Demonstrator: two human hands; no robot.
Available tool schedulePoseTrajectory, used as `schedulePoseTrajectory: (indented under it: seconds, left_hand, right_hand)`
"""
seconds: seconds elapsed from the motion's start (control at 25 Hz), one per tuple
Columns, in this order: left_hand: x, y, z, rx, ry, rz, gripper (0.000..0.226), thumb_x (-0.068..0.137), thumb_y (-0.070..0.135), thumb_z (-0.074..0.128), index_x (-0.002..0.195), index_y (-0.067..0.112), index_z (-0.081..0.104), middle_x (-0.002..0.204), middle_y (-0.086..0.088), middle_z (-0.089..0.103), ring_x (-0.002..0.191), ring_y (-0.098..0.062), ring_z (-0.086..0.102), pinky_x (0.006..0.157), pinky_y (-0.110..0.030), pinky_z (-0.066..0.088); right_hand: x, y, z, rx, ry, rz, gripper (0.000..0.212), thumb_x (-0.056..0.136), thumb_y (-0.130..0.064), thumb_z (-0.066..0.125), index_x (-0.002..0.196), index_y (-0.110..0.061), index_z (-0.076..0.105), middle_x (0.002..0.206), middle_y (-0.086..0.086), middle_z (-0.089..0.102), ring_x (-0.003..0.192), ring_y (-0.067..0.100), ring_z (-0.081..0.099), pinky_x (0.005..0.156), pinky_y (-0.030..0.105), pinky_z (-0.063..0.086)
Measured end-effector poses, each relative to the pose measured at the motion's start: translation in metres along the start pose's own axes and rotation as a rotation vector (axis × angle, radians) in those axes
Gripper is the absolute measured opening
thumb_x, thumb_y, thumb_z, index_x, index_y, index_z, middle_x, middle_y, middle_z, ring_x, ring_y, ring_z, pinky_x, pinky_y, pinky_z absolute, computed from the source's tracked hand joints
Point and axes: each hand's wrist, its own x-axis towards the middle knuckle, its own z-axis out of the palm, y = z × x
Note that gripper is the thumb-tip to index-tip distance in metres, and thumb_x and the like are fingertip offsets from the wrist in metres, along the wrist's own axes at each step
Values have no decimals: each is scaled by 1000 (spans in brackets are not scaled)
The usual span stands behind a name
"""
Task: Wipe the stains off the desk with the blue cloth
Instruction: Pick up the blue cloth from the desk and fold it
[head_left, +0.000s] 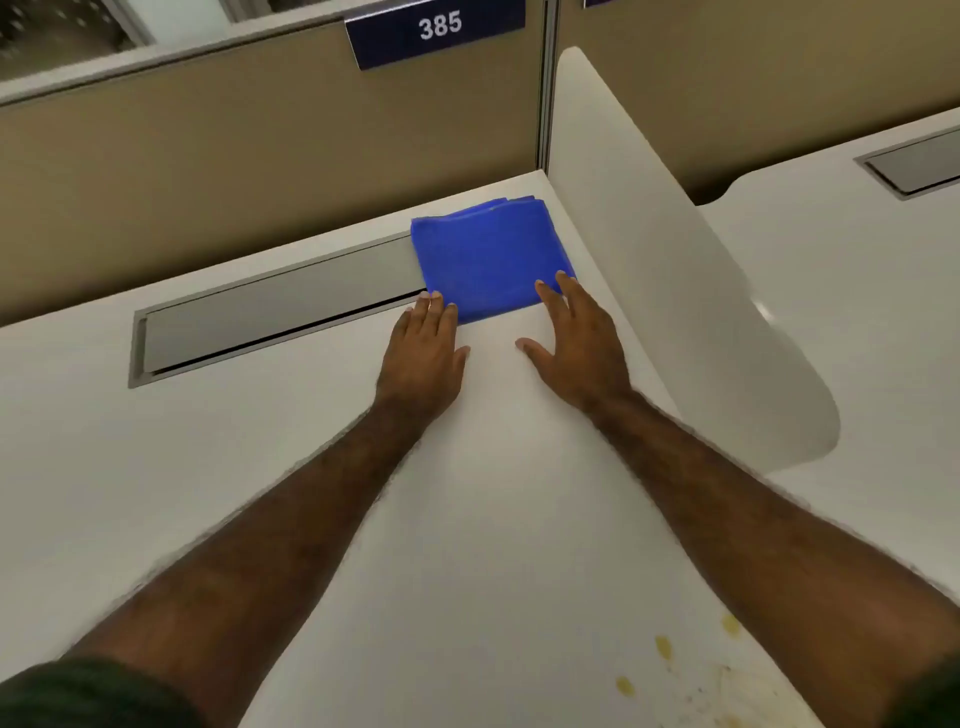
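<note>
A folded blue cloth (488, 260) lies flat in the far right corner of the white desk (260, 467), partly over the end of a grey cable tray lid. My left hand (423, 353) rests flat on the desk, its fingertips at the cloth's near left corner. My right hand (574, 343) is spread, with its fingertips touching the cloth's near right edge. Neither hand grips the cloth. Yellow and brownish stains (670, 670) mark the desk near the bottom right, partly hidden by my right forearm.
A grey recessed cable tray lid (270, 312) runs along the back of the desk. A white curved divider (649, 249) stands on the right, with another desk beyond it. Tan partition panels rise behind, bearing a blue sign reading 385 (439, 26).
</note>
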Motion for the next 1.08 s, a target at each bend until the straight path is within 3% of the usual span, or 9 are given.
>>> schedulePoseTrajectory:
  seconds: [0.16,0.28,0.36,0.56,0.68,0.8,0.92,1.0,1.08]
  left_hand:
    - [29,8,6,-116,-21,-57,48,113,29,47,157,8,44,173,-16,33,158,-34,35,129,-46,32]
    - [40,1,10,-101,70,-19,30,111,17,47,136,5,58,152,-18,53,135,-37,53,112,-47,47]
    - [41,-5,9,-93,118,-3,28,111,16,46,131,2,61,145,-20,55,127,-37,56,106,-47,50]
    - [17,-12,13,-197,179,6,29,113,15,44,129,-1,62,142,-21,56,124,-35,57,104,-44,51]
    - [-14,-20,13,-379,202,-4,25,113,11,43,124,-3,60,139,-21,55,121,-33,56,104,-41,51]
    - [-54,-27,4,-580,278,-35,18,112,6,44,118,-3,59,133,-20,54,116,-24,53,102,-34,49]
    - [-101,-29,-6,-785,433,-253,24,110,24,57,118,2,59,120,-13,59,102,-19,59,86,-41,59]
    - [-132,-24,-14,-1066,290,-575,50,104,53,61,122,6,62,117,-11,69,95,-26,75,83,-48,66]
    - [-162,-23,-18,-1425,37,-794,57,98,63,63,116,9,70,111,-14,79,92,-34,82,84,-50,68]
  right_hand:
    - [40,7,-5,-32,-47,-55,74,106,-43,67,169,-19,37,178,13,30,164,34,33,132,48,30]
    - [60,8,0,-61,-90,-72,49,112,-36,57,156,-14,56,171,12,44,160,33,39,133,46,27]
    - [61,5,1,-79,-68,-87,39,115,-31,52,147,-11,64,165,12,53,156,32,47,131,43,29]
    - [44,-10,9,-111,-34,-81,37,116,-29,49,143,-9,64,153,13,64,146,34,57,127,43,35]
    - [20,-21,-2,-103,-29,-124,30,115,-28,49,124,-9,70,127,11,74,119,32,68,111,41,44]
    - [-19,-39,-15,-69,-47,-160,30,114,-33,52,120,-11,71,120,9,74,112,30,66,104,42,47]
    - [-73,-68,-22,43,-63,-164,30,113,-34,55,116,-9,71,115,8,72,106,28,64,97,41,48]
    - [-114,-90,-25,114,-27,-154,27,111,-33,60,111,-8,72,109,7,71,101,28,63,93,43,49]
    - [-157,-116,-23,159,16,-153,24,108,-31,66,105,-9,73,104,6,71,97,29,64,91,45,51]
